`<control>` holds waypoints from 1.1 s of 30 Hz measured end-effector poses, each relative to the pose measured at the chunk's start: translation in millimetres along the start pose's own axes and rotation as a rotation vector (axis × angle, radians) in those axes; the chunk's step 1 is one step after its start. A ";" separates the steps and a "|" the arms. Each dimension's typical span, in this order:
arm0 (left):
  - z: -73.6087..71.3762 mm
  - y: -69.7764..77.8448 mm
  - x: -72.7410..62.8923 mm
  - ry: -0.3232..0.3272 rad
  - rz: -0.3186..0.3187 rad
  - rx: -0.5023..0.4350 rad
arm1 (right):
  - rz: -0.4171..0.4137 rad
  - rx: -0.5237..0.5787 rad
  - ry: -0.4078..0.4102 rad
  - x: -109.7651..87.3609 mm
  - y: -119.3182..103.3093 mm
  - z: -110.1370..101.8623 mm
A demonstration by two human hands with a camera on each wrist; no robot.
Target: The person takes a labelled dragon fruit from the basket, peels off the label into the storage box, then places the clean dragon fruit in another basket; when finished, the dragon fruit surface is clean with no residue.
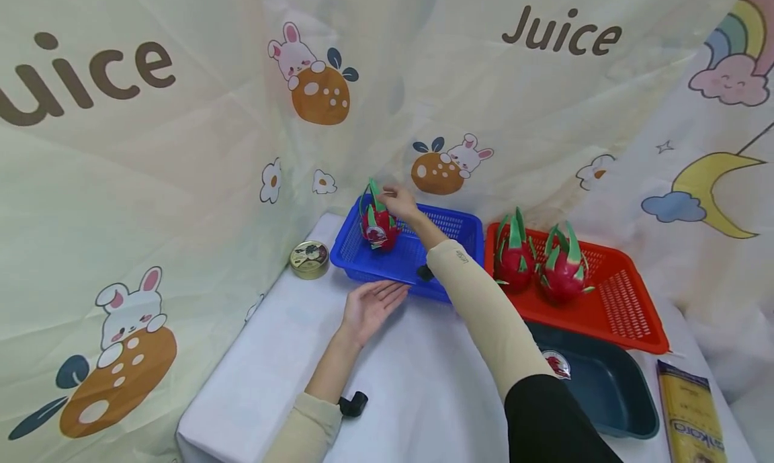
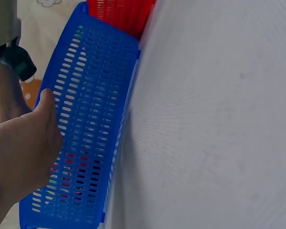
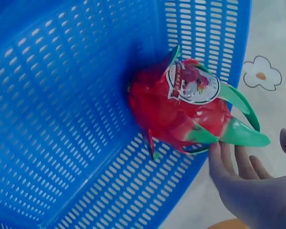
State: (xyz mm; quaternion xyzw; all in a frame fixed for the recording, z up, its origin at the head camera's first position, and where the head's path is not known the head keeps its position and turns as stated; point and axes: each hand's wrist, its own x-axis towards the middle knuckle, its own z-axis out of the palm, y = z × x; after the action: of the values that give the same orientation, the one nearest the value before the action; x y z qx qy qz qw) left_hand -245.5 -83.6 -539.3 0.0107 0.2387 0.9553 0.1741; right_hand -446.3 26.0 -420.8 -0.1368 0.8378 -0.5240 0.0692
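A red dragon fruit [image 3: 181, 107] with green leaf tips and a round sticker stands in the left part of the blue basket [image 1: 387, 265]. My right hand [image 3: 257, 176] is at the top of this fruit, its fingertips right at a green leaf. In the right wrist view the thumb stands apart from the other fingers. My left hand [image 1: 371, 312] lies palm up before the front of the blue basket, fingers stretched toward its rim. The left wrist view shows that hand [image 2: 26, 148] overlapping the basket's slotted side, with red showing through the slots.
To the right, a red basket [image 1: 629, 295] holds two dragon fruits [image 1: 565, 275]. A dark green tray [image 1: 611, 389] with a round sticker lies before it, beside a yellow packet [image 1: 692, 412]. A round tin [image 1: 309, 259] stands left of the blue basket. Printed cloth hangs behind.
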 end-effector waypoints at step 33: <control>4.7 -1.5 0.2 -0.038 0.027 0.039 | 0.010 0.377 0.260 -63.9 -31.9 -13.6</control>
State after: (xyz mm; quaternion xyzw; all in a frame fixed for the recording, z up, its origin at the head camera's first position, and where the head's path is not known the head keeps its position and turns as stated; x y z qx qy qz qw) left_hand -244.7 -80.1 -535.8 0.0353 0.2537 0.9524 0.1652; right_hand -383.9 43.8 -388.0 -0.0485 0.7278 -0.6839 -0.0123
